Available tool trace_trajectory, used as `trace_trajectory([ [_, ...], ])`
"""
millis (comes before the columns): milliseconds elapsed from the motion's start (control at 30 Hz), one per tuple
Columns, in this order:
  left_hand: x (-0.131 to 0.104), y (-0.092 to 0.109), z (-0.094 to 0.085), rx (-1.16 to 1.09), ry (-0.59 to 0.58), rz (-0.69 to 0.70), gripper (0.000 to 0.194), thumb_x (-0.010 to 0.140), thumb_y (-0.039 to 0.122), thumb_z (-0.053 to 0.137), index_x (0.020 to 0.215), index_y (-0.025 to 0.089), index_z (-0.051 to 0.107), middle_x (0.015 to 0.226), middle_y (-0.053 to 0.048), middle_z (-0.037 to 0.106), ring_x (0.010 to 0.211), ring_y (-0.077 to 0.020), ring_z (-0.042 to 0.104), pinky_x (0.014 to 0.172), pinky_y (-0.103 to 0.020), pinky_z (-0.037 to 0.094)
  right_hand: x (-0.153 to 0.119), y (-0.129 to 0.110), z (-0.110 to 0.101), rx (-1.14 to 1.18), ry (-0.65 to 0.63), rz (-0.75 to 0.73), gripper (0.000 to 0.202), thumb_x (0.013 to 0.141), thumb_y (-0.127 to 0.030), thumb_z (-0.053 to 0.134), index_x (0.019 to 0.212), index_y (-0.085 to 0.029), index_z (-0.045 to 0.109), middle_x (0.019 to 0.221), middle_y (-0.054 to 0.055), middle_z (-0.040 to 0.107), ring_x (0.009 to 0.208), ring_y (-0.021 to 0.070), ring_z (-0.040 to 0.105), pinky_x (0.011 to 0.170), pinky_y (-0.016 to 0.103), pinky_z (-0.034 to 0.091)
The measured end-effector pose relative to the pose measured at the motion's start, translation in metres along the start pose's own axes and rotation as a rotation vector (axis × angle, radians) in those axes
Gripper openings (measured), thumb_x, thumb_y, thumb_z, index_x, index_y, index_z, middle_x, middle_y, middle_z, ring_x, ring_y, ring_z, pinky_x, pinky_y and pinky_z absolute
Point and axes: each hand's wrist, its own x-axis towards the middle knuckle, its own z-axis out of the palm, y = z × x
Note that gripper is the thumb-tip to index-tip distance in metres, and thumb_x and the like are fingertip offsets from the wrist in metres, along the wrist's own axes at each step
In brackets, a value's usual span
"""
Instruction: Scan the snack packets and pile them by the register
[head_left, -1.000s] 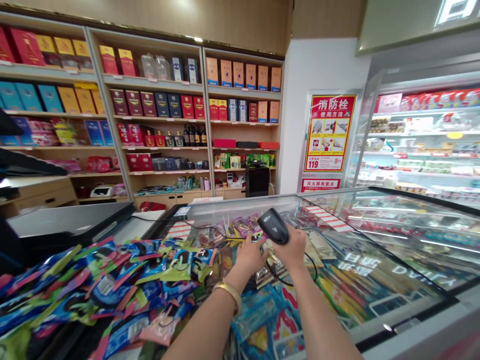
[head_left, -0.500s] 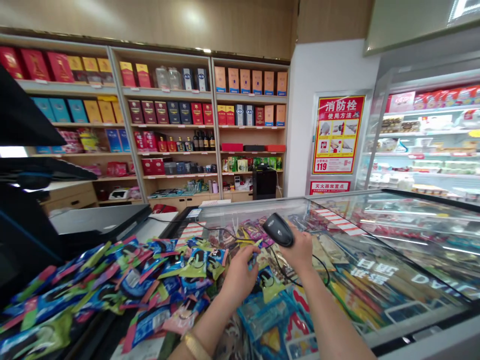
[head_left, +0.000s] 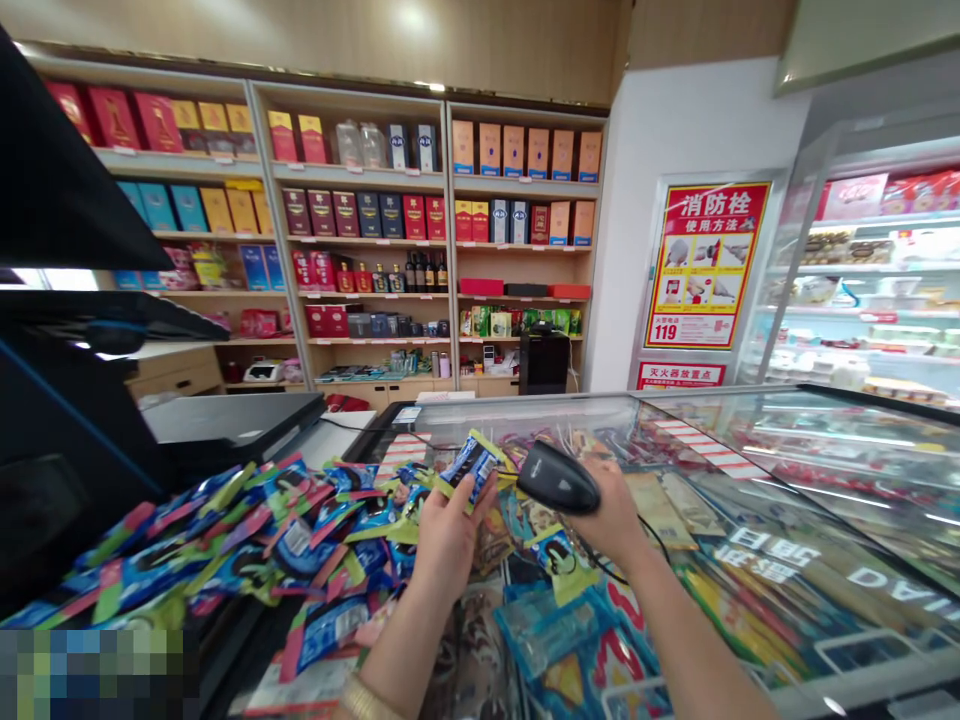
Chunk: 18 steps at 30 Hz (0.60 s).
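My left hand (head_left: 448,525) grips a small blue and green snack packet (head_left: 472,466), its barcode side showing. Just right of it, my right hand (head_left: 611,510) is wrapped round a black barcode scanner (head_left: 559,478), whose head points left at the packet. A black cable (head_left: 654,535) hangs from the scanner. Left of my hands lies a large pile of similar blue, green and pink packets (head_left: 300,548). One more such packet (head_left: 559,560) lies on the glass below the scanner.
A glass-topped freezer (head_left: 750,480) holding packaged goods spans the front and right. At the left stand a black monitor (head_left: 67,170) and a flat dark device (head_left: 240,415). Shelves of boxes (head_left: 360,215) line the back wall, beside a red poster (head_left: 709,265).
My left hand has lifted a packet into view with its barcode showing. The scanner has turned more level, facing left. The whole view has shifted slightly left.
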Motion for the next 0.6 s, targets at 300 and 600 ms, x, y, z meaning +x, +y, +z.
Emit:
trace_trajectory([
  [300,-0.002,0.003,0.007,-0.101,0.077,-0.032,0.009,0.085,0.007,0.059,0.083,0.011,0.067,0.089,-0.008,0.074,0.082,-0.0148,0.071,0.087,-0.035,0.058,0.002,-0.024,0.001,0.076,-0.081,-0.04,0.005,0.066,-0.024,0.055,0.069,-0.021,0.057,0.065,0.0,0.061,0.062,0.0152,0.051,0.071,0.031,0.03],
  [600,0.0,-0.002,0.004,-0.06,0.022,0.006,0.01,0.075,0.016,0.07,0.083,0.014,0.066,0.093,-0.006,0.072,0.091,-0.0159,0.067,0.087,-0.032,0.055,0.0,-0.021,0.004,0.069,-0.087,-0.037,0.007,0.064,-0.023,0.052,0.07,-0.021,0.057,0.066,0.0,0.062,0.062,0.0154,0.053,0.068,0.031,0.029],
])
